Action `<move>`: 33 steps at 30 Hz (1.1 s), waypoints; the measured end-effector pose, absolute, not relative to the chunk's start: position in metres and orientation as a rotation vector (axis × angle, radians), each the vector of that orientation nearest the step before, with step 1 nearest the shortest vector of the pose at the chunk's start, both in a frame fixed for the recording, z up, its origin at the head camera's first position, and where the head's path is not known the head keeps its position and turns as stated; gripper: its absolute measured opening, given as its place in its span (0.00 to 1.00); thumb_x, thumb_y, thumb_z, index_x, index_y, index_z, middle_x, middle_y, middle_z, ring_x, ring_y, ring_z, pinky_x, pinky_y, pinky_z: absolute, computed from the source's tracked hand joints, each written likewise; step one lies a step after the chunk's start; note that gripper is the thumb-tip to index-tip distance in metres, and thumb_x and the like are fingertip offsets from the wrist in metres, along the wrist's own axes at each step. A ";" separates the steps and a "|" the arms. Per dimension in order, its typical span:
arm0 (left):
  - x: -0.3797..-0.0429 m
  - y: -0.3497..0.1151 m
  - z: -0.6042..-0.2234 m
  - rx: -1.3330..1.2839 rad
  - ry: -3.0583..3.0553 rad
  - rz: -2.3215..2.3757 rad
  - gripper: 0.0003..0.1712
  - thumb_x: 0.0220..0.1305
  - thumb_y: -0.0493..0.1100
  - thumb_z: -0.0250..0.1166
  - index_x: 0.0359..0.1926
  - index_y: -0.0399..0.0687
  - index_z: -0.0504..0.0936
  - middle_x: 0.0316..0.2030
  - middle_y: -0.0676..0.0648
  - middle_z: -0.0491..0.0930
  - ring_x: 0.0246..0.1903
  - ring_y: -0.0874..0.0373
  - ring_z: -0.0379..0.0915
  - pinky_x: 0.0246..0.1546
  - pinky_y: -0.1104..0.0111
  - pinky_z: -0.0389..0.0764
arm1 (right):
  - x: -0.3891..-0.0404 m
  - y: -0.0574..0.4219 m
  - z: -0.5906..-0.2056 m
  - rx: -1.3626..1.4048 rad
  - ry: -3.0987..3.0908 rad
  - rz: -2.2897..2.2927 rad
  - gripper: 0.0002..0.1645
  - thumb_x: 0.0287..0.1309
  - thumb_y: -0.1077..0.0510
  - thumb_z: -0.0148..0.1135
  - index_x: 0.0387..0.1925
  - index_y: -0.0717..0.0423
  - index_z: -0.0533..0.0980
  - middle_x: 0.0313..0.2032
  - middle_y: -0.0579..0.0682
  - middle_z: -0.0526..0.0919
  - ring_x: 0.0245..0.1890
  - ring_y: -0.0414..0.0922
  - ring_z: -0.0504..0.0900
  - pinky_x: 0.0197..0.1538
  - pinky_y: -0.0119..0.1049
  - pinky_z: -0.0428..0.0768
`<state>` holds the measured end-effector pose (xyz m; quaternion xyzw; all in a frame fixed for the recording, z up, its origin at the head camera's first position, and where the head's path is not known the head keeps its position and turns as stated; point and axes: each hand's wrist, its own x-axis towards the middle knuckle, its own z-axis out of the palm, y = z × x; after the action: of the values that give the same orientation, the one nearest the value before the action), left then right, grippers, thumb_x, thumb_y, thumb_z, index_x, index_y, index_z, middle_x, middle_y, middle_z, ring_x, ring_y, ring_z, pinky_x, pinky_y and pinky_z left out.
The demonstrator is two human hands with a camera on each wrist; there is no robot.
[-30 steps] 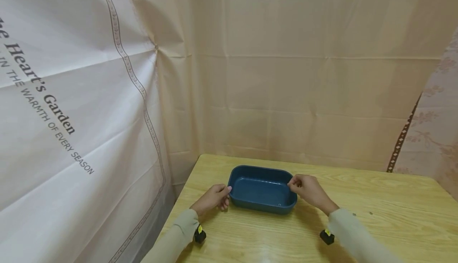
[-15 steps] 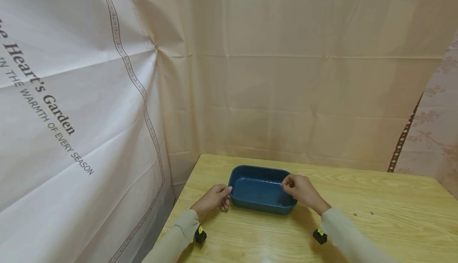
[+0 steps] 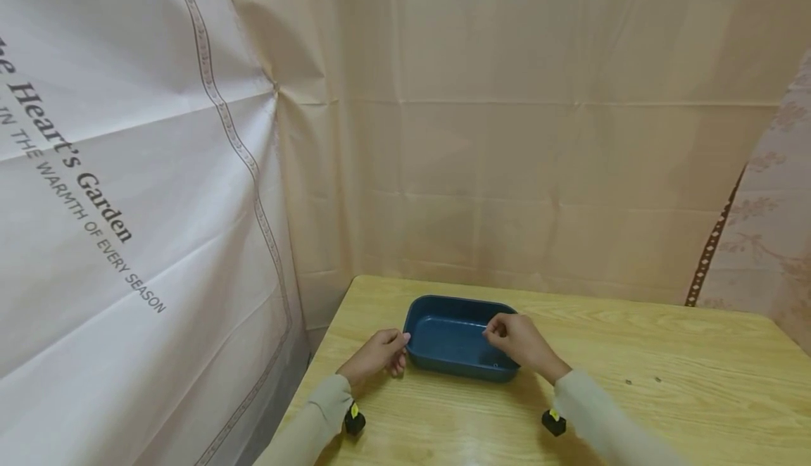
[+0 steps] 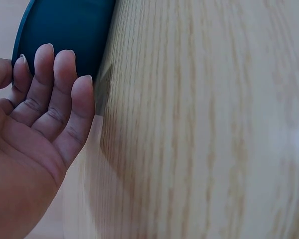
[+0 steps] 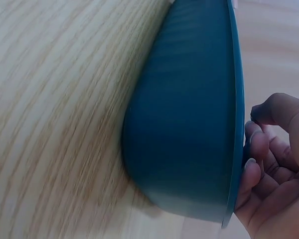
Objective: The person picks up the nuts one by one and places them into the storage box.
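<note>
A dark blue rectangular container point(image 3: 446, 339) with rounded corners stands on the table. My left hand point(image 3: 379, 355) pinches its left rim; in the left wrist view the thumb lies at the rim and the fingers point(image 4: 63, 74) curl against the outer wall. Over the right part of the container is my right hand point(image 3: 521, 339), thumb and forefinger pinched together. The right wrist view shows a tiny dark piece point(image 5: 253, 117) at those fingertips; I cannot tell what it is. A small ring-like metal piece point(image 3: 495, 366) lies inside the container near its front right corner.
Two small ring-like pieces, one nearer point(image 3: 629, 381) and one farther right point(image 3: 657, 379), lie on the wooden table point(image 3: 709, 360) right of the right forearm. A beige cloth point(image 3: 475, 135) hangs behind, and a printed white cloth point(image 3: 158, 191) hangs at the left.
My right hand has moved left from the container's right rim to farther over its inside, fingertips still pinched. The left hand and the container have stayed in place.
</note>
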<state>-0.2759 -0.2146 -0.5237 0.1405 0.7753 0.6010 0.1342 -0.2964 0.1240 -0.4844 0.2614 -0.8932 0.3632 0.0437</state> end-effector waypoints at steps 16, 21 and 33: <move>-0.274 -0.215 -0.523 0.423 2.250 1.741 0.24 0.83 0.53 0.51 0.39 0.35 0.76 0.28 0.44 0.79 0.26 0.54 0.76 0.29 0.66 0.81 | -0.289 0.101 -0.494 0.907 -2.681 1.116 0.04 0.70 0.60 0.65 0.37 0.57 0.83 0.28 0.40 0.82 0.21 0.34 0.74 0.25 0.32 0.76; -0.274 -0.214 -0.523 0.409 2.246 1.741 0.24 0.83 0.53 0.51 0.40 0.34 0.76 0.28 0.44 0.79 0.26 0.54 0.76 0.29 0.66 0.81 | -0.288 0.100 -0.497 0.906 -2.658 1.145 0.04 0.69 0.61 0.66 0.36 0.57 0.83 0.27 0.40 0.82 0.21 0.34 0.75 0.24 0.32 0.75; -0.274 -0.214 -0.522 0.410 2.234 1.745 0.25 0.83 0.53 0.51 0.40 0.33 0.76 0.28 0.44 0.79 0.25 0.54 0.77 0.29 0.65 0.82 | -0.291 0.092 -0.508 0.915 -2.669 1.085 0.04 0.68 0.57 0.68 0.34 0.49 0.84 0.25 0.34 0.79 0.23 0.33 0.74 0.28 0.31 0.76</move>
<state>-0.2743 -0.2144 -0.5215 0.1417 0.7726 0.6032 0.1383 -0.2909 0.0921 -0.5079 0.3021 -0.8813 0.3583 0.0596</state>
